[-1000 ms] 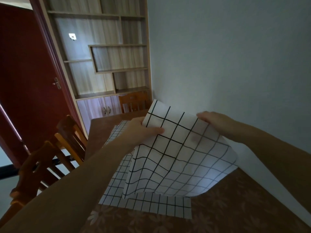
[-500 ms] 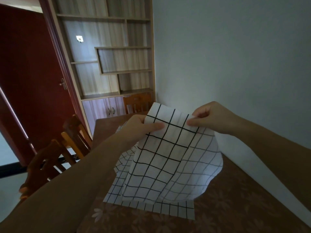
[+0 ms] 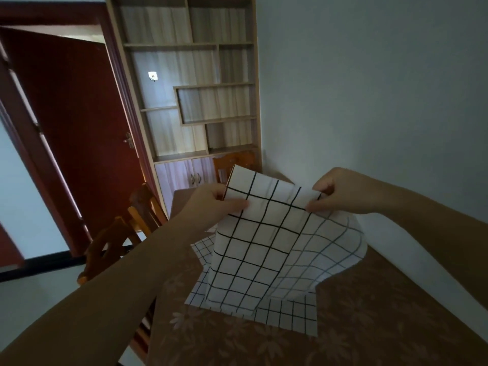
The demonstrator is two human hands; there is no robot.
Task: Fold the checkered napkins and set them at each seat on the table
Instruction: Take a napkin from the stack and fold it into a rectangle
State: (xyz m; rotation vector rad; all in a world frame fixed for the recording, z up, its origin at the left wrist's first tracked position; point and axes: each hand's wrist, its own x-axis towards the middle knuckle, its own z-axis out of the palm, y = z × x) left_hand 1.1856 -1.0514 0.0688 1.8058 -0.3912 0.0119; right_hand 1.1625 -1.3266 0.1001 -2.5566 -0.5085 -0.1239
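Leftward, a red door (image 3: 79, 133) stands open beside wooden chairs (image 3: 124, 233) and a shelf unit (image 3: 192, 83). Both hands pinch the top edge of a white checkered napkin (image 3: 266, 244), left hand (image 3: 214, 204) and right hand (image 3: 340, 191), holding it above another napkin (image 3: 287, 313) lying flat on the floral counter (image 3: 369, 326).
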